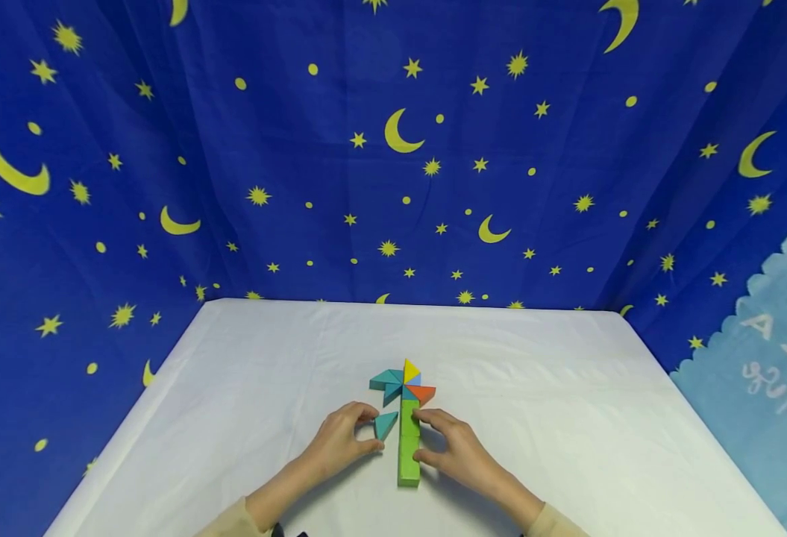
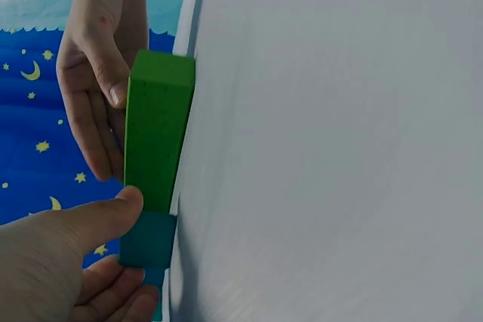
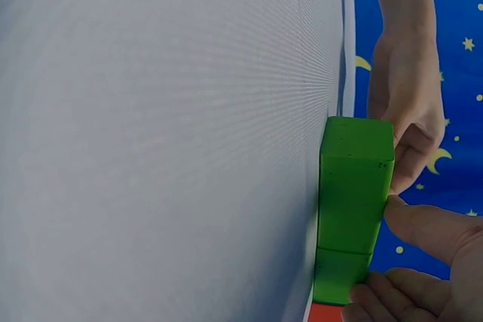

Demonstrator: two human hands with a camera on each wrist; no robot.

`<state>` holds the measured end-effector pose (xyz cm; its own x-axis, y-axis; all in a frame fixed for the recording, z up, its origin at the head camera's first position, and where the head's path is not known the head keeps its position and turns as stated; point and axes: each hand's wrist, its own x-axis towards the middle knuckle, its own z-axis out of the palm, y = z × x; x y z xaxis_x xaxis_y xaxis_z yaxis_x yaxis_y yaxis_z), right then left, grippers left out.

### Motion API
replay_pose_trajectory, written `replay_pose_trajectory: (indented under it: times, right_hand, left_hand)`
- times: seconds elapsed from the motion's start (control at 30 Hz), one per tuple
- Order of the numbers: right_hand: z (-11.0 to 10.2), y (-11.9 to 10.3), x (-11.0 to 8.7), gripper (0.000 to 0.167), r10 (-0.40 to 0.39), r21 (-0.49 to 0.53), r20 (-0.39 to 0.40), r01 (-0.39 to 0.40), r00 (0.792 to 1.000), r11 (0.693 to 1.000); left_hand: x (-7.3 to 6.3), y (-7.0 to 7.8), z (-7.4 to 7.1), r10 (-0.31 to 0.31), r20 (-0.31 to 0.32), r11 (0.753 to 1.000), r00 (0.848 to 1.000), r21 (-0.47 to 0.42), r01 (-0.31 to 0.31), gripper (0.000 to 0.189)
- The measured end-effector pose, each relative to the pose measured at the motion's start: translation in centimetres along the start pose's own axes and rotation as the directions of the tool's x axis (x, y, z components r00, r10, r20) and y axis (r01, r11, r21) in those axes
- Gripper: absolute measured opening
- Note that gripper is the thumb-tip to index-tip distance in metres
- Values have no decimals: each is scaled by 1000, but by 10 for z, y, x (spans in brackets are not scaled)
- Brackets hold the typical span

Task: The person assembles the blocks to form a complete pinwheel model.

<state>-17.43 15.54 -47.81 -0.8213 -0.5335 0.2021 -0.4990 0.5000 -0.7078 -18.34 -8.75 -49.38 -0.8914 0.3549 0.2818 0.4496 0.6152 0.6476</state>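
Note:
My left hand [image 1: 341, 436] pinches a teal triangular block [image 1: 384, 424] between thumb and fingers, just left of a column of green blocks. The upper green block [image 1: 409, 419] and lower green block [image 1: 409, 462] lie end to end. Along the column's right side, my right hand [image 1: 460, 447] touches the green with thumb and fingertips. Above the column sits a pinwheel of triangular blocks: a yellow triangle [image 1: 411, 371], an orange-red triangle [image 1: 424, 393], a blue triangle [image 1: 409, 393] and teal pieces [image 1: 388, 377]. In the right wrist view, the green blocks [image 3: 351, 194] stand beside the right thumb.
A white cloth covers the table [image 1: 534, 373]. Dark blue curtains [image 1: 339, 171] with yellow moons and stars hang behind and at the sides. A light blue panel [image 1: 769, 358] with white lettering hangs at the right.

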Motion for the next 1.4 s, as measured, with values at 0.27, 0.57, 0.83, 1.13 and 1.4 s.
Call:
replay_pose_trajectory:
  times: [0.27, 0.57, 0.83, 1.13, 1.4]
  right_hand:
    - [0, 0, 0, 58, -2, 9, 3, 2, 1000, 1000]
    - [-1, 0, 0, 59, 8, 15, 2, -8, 1000, 1000]
    - [-1, 0, 0, 58, 10, 20, 6, -10, 1000, 1000]
    - [-1, -1, -1, 58, 6, 14, 4, -6, 1000, 1000]
    - [-1, -1, -1, 58, 6, 12, 4, -6, 1000, 1000]
  left_hand:
    - [-2, 1, -11, 176, -52, 984, 983, 19, -175, 46]
    - [-3, -1, -9, 230, 24, 972, 973, 31, -231, 37]
    - [3, -3, 1, 215, -14, 976, 977, 45, -214, 34]
    - [15, 1, 11, 189, -111, 981, 976, 60, -184, 34]
    - [20, 1, 15, 176, -142, 983, 974, 71, -168, 32]
